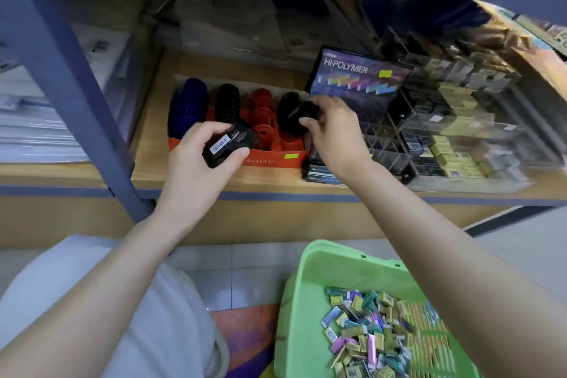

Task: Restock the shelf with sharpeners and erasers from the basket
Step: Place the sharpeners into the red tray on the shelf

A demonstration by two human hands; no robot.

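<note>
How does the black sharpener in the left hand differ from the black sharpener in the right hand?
The left-hand sharpener shows a white barcode label; the right-hand sharpener shows none from here. The left hand holds its sharpener at the front edge of the orange tray; the right hand holds its sharpener further back, by the tray's rightmost black row. Both are black.

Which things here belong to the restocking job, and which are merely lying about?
Belong: the black sharpener in the left hand, a second sharpener in the right hand, red tray, green basket of erasers.
Lying about: paper stacks, orange bag on the floor.
</note>
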